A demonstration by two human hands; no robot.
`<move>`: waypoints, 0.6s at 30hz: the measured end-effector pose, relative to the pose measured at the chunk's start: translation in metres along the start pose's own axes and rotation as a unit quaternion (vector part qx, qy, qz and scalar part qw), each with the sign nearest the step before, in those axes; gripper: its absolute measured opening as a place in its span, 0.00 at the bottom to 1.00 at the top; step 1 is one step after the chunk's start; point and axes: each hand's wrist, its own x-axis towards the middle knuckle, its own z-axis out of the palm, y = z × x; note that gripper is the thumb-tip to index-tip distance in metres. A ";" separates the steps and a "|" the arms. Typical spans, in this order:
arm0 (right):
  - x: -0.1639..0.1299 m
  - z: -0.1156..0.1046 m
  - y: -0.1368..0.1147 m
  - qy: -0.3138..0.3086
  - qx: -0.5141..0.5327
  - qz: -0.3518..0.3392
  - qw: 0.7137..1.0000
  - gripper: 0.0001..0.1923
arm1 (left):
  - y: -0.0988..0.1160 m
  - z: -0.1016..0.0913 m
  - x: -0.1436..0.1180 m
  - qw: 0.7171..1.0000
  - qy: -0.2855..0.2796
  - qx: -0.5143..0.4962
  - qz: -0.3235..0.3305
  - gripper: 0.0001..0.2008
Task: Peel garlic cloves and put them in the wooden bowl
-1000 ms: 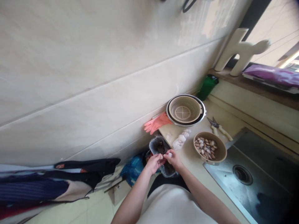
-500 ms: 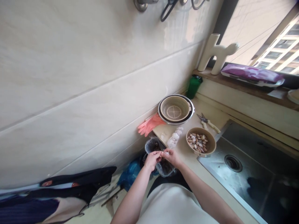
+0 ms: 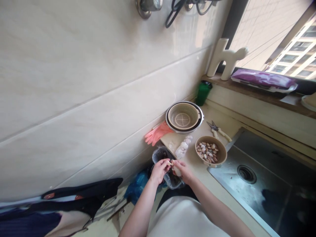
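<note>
My left hand [image 3: 159,170] and my right hand [image 3: 181,170] meet over a small bin lined with a clear bag [image 3: 163,155] at the counter's edge. Between their fingertips they pinch a small pale garlic clove [image 3: 172,163]. Just beyond the hands, a netted bunch of garlic bulbs [image 3: 183,146] lies on the counter. To its right stands a tan bowl [image 3: 219,159] that holds several garlic cloves [image 3: 207,152].
A beige colander in a metal bowl [image 3: 184,117] sits by the wall, pink rubber gloves [image 3: 156,133] beside it. Scissors [image 3: 218,129] and a green bottle [image 3: 203,92] lie further back. A steel sink [image 3: 261,177] is at right. Blue bag [image 3: 138,184] on the floor.
The view has shifted, so counter items sit slightly lower-left. My hands stay together over the bin, still working the clove between the fingertips.
</note>
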 end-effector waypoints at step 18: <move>-0.048 -0.075 -0.074 0.296 -0.344 -0.242 0.858 0.17 | -0.015 0.021 0.000 1.000 -0.011 0.017 -0.016 0.11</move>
